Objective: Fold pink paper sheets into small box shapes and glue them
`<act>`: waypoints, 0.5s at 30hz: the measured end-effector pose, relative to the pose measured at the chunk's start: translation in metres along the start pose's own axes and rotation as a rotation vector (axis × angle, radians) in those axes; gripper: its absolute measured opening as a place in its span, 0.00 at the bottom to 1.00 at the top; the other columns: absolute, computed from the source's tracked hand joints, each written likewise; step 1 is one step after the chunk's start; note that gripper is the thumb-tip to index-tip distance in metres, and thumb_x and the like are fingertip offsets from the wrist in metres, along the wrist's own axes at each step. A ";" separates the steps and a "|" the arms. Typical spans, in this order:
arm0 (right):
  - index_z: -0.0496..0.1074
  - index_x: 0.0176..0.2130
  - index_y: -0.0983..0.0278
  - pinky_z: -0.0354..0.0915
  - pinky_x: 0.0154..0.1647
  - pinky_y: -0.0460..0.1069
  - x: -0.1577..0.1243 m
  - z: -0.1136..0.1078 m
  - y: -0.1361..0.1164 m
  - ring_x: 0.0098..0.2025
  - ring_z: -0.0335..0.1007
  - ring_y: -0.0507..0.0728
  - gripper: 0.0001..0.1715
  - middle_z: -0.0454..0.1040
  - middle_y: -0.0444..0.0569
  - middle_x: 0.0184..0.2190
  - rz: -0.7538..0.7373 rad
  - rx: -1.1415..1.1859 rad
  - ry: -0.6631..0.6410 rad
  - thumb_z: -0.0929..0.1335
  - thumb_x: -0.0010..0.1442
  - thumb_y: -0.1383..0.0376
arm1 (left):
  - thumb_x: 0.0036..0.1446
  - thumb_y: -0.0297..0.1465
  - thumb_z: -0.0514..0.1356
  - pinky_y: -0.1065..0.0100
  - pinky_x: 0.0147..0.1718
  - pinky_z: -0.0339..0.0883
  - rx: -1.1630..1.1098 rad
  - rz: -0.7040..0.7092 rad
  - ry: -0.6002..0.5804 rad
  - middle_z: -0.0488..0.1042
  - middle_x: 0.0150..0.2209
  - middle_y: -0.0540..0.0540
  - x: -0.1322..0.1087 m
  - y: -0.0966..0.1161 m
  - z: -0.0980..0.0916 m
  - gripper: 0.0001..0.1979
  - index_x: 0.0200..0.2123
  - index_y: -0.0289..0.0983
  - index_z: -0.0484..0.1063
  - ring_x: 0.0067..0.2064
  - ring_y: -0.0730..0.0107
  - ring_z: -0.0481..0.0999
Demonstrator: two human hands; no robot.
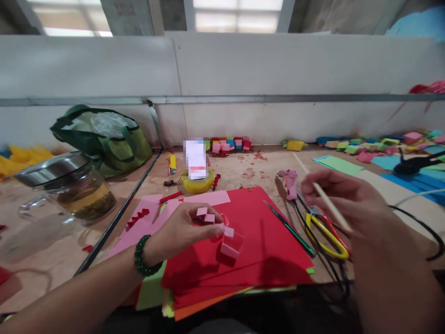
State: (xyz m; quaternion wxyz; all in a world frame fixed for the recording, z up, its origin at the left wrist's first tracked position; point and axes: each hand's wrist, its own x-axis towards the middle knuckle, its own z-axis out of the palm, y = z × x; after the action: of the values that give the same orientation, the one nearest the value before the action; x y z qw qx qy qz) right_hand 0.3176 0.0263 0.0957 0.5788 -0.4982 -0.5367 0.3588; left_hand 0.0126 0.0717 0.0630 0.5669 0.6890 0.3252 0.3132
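My left hand (181, 227) is closed on a folded pink paper strip (209, 218), pinching it between thumb and fingers. At its fingertips a small pink paper box (232, 246) hangs low over or rests on the stacked red paper sheets (264, 269); I cannot tell whether it touches them. My right hand (358, 208), raised to the right, grips a thin pale wooden stick (332, 208) that points up and left. Between the hands a slim dark green pen-like tool (288, 228) lies on the red sheets. Scissors (327, 236) with yellow and red handles lie below my right hand.
A pink glue gun (291, 184) with a black cable stands beyond the scissors. A yellow tape roll (198, 182) sits behind the sheets. At left are a lidded glass jar (83, 199) and a green bag (128, 148). Coloured paper cubes (231, 144) line the wall.
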 end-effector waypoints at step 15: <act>0.72 0.27 0.59 0.62 0.22 0.48 -0.061 0.048 0.001 0.25 0.60 0.52 0.11 0.66 0.47 0.29 -0.185 0.027 0.545 0.65 0.61 0.64 | 0.47 0.33 0.68 0.74 0.24 0.64 -0.346 -0.163 0.044 0.73 0.21 0.49 0.009 0.015 0.007 0.10 0.25 0.34 0.71 0.23 0.75 0.71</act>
State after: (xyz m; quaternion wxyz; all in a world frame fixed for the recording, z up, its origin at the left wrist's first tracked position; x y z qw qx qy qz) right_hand 0.2602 -0.0217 0.0753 0.7385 -0.5176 -0.3995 0.1644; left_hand 0.0250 0.0728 0.0775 0.6931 0.5456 0.3339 0.3324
